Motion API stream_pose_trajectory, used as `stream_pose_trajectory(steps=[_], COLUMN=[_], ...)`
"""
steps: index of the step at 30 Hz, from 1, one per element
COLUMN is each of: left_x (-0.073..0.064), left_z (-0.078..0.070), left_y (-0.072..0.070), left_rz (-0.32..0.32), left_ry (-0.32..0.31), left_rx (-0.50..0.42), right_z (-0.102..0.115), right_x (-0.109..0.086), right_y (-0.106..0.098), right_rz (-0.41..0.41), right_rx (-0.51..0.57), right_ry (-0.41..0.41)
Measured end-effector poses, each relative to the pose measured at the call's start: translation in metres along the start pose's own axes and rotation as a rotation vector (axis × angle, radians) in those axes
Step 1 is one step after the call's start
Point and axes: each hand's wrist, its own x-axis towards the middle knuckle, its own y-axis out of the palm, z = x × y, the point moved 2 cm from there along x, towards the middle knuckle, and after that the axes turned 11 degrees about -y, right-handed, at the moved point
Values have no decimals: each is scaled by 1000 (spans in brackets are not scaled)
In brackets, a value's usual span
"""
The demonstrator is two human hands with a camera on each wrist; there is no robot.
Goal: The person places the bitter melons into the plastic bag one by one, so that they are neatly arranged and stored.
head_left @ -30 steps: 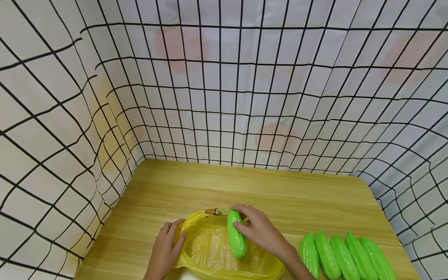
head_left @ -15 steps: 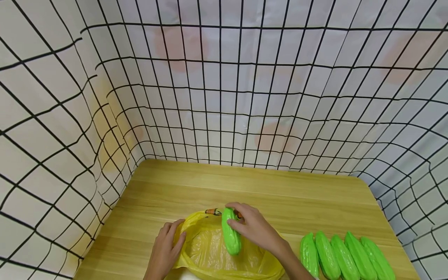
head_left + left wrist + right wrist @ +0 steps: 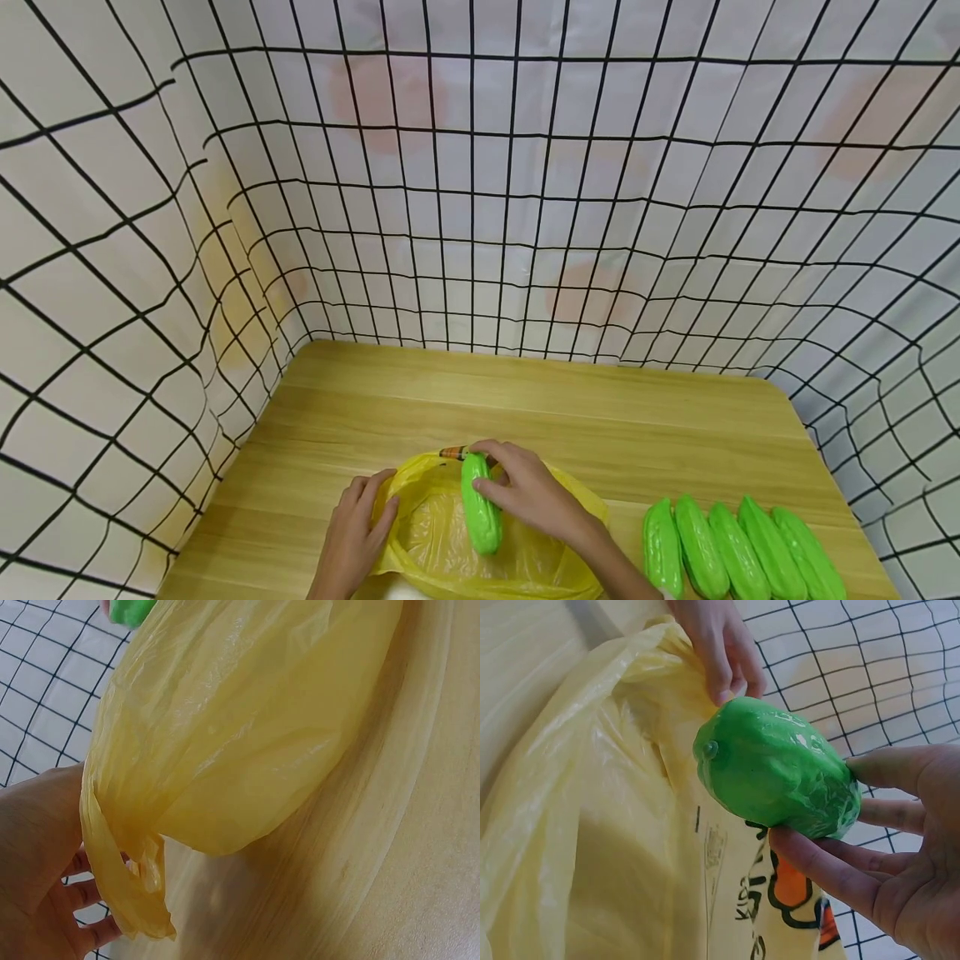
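A plump, ridged green gourd-shaped item (image 3: 480, 517), wrapped in shiny clear film with a small nub at one end, is held over the mouth of a yellow plastic bag (image 3: 435, 575). My right hand (image 3: 528, 492) grips its upper part between thumb and fingers, as the right wrist view also shows. The bag stands open on the table, dark lettering and orange print on its far side. My left hand (image 3: 356, 525) holds the bag's left rim, thumb inside and fingers outside. In the left wrist view a gathered handle of the bag hangs by that hand (image 3: 45, 877).
Several more wrapped green gourd-shaped items (image 3: 738, 550) lie side by side on the wooden table (image 3: 525, 392), right of the bag. White cloth with a black grid (image 3: 480, 208) closes in the back and both sides.
My right hand has carried the green gourd-shaped item a little left over the bag's mouth. My left hand stays at the rim, and the row on the right is unmoved.
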Motion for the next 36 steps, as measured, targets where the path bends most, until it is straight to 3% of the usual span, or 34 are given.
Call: stream_pose_trajectory(steps=[10,26,36], left_x=[0,-1,0], left_z=[0,1,0], left_y=[0,1,1], left_rz=[-6,14,10], left_ry=[7,3,9], left_rx=[-3,1,4], right_z=[5,-1,-7], right_x=[8,18,22], right_y=[15,39,54], right_rz=[56,98,100], right_rx=[31,-21,50], right_ry=[11,-22,-3])
